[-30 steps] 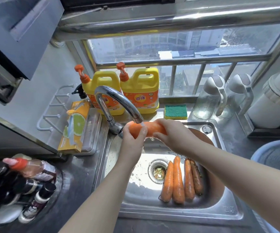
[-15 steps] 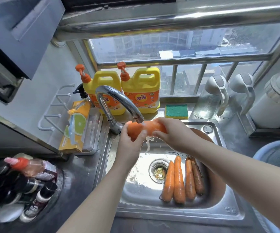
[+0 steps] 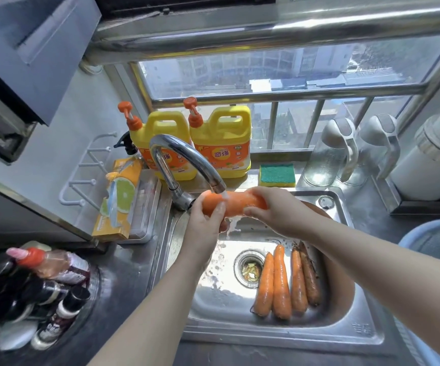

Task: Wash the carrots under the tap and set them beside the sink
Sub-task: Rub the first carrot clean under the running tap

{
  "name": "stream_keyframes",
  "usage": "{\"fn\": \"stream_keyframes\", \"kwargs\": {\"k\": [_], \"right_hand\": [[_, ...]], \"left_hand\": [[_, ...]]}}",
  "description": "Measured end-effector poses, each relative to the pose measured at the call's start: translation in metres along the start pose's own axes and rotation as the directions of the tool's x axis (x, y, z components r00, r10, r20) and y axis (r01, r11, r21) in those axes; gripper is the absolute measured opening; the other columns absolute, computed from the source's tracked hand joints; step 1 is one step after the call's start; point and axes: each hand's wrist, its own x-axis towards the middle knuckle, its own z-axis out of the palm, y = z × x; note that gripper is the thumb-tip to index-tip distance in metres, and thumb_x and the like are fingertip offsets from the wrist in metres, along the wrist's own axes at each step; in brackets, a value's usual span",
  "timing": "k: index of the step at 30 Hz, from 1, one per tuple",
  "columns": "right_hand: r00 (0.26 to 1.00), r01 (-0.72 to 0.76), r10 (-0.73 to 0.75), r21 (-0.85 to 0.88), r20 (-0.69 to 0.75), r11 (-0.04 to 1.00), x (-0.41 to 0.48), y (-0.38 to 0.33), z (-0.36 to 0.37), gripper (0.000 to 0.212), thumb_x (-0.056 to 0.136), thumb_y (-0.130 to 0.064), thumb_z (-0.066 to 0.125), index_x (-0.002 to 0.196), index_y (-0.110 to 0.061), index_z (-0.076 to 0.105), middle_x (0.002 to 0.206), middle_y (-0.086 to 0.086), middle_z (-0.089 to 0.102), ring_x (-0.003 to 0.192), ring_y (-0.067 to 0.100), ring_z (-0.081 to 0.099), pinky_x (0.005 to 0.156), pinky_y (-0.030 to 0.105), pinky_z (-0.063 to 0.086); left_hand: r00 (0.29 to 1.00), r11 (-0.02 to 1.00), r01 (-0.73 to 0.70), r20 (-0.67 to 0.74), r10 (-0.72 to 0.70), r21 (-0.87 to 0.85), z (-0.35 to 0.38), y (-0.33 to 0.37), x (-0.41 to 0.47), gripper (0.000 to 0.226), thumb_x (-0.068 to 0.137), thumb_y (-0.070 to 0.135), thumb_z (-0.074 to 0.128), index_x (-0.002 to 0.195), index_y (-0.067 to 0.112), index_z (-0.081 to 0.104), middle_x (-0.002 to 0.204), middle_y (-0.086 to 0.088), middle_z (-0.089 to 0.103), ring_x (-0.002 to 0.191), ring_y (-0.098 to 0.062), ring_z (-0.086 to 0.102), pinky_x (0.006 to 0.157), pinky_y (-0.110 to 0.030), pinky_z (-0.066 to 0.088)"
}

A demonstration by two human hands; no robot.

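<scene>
Carrot (image 3: 236, 204) in both hands, held crosswise right under the mouth of the tap (image 3: 187, 159), with water running onto its middle and spilling down into the sink (image 3: 345, 336). The left hand (image 3: 204, 231) comes up from below, its fingers curled round the thick end. The right hand (image 3: 279, 211) wraps over the other end, fingers and thumb closed on it.

Beneath them, on the basin floor just right of the drain (image 3: 249, 265), four more carrots (image 3: 282, 281) lie side by side and touching, thin tips pointing toward the window. The rightmost one looks darker than the rest.

On the ledge behind the sink sits a green-and-yellow sponge (image 3: 276, 175). Two yellow detergent bottles (image 3: 221, 143) with orange pumps stand behind the tap. To the right of the sponge are two clear jugs (image 3: 329, 151) with white handles.

Left of the sink an orange box (image 3: 120, 196) printed with a lime slice leans in a tray. Nearer, on the counter, stands a huddle of dark condiment bottles (image 3: 42, 286).
</scene>
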Motion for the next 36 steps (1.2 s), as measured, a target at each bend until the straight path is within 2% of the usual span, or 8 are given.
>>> {"fn": "stream_keyframes", "kwargs": {"k": [4,9,16,21,25,29,33,36], "right_hand": [[0.998,0.045,-0.046,-0.009,-0.033,0.999,-0.001,-0.011,0.008,0.026,0.092,-0.036,0.069,0.114,-0.021,0.066,0.094,-0.001,0.068,0.086,0.019,0.061,0.078,0.037,0.050],[0.994,0.011,0.000,0.110,-0.106,0.994,0.004,-0.011,0.009,0.027,0.080,-0.044,0.079,0.096,-0.023,0.074,0.078,-0.007,0.069,0.071,0.008,0.062,0.065,0.027,0.048],[0.973,-0.151,0.045,0.481,0.225,0.863,0.016,-0.007,0.004,0.018,0.097,-0.017,0.065,0.111,-0.011,0.074,0.079,-0.002,0.065,0.066,0.008,0.056,0.061,0.016,0.048],[0.997,-0.081,0.080,0.340,0.019,0.937,0.022,-0.020,0.008,0.024,0.086,-0.037,0.077,0.102,-0.019,0.078,0.082,-0.004,0.074,0.068,0.006,0.062,0.064,0.021,0.050],[0.970,-0.190,0.084,0.494,0.229,0.848,0.021,-0.017,0.002,0.013,0.093,-0.025,0.071,0.101,-0.016,0.076,0.080,0.003,0.071,0.069,0.011,0.062,0.066,0.025,0.050],[0.994,-0.104,0.090,0.319,0.058,0.942,0.018,-0.023,0.010,0.019,0.086,-0.026,0.078,0.100,-0.014,0.076,0.076,0.001,0.071,0.063,0.008,0.058,0.060,0.021,0.044],[0.974,-0.183,0.095,0.460,0.207,0.869,0.018,-0.019,0.004,0.020,0.092,-0.012,0.070,0.112,-0.016,0.073,0.081,0.002,0.071,0.066,0.007,0.062,0.059,0.014,0.048],[0.996,-0.084,0.073,0.331,0.046,0.940,0.019,-0.020,0.008,0.014,0.087,-0.023,0.076,0.101,-0.018,0.076,0.079,0.002,0.074,0.065,0.007,0.063,0.063,0.025,0.052]], "left_hand": [[0.988,0.997,0.042,-0.147,-0.051,-0.062,0.007,0.003,0.004,0.049,0.085,0.050,0.073,0.123,0.028,0.050,0.114,-0.008,0.062,0.078,-0.018,0.056,0.064,-0.031,0.047],[0.993,1.000,0.012,-0.119,-0.011,0.015,0.004,0.004,0.001,0.038,0.097,0.051,0.057,0.125,0.028,0.045,0.119,-0.009,0.062,0.089,-0.020,0.053,0.081,-0.045,0.049],[0.988,0.997,0.064,-0.144,-0.058,0.042,-0.016,0.005,0.008,0.035,0.104,0.041,0.051,0.134,0.026,0.043,0.104,-0.008,0.060,0.071,-0.020,0.056,0.067,-0.033,0.048],[0.986,0.999,0.042,-0.162,-0.038,0.019,-0.009,0.007,0.002,0.035,0.103,0.039,0.053,0.133,0.025,0.041,0.101,-0.004,0.062,0.065,-0.014,0.053,0.061,-0.030,0.046],[0.983,0.998,0.061,-0.177,-0.055,0.028,-0.015,0.010,-0.001,0.035,0.104,0.037,0.052,0.135,0.024,0.041,0.106,-0.006,0.061,0.068,-0.014,0.054,0.063,-0.028,0.049],[0.986,0.998,0.049,-0.161,-0.041,0.043,-0.012,0.011,-0.007,0.034,0.104,0.037,0.052,0.133,0.026,0.041,0.111,-0.004,0.062,0.072,-0.014,0.058,0.067,-0.030,0.050],[0.984,0.998,0.061,-0.171,-0.055,0.030,-0.017,0.014,-0.004,0.033,0.104,0.037,0.053,0.133,0.026,0.043,0.111,-0.006,0.061,0.070,-0.015,0.055,0.072,-0.034,0.053],[0.983,0.996,0.087,-0.162,-0.083,0.014,-0.014,0.016,-0.004,0.032,0.104,0.039,0.052,0.132,0.026,0.043,0.104,-0.004,0.062,0.066,-0.014,0.054,0.069,-0.033,0.051]]}}
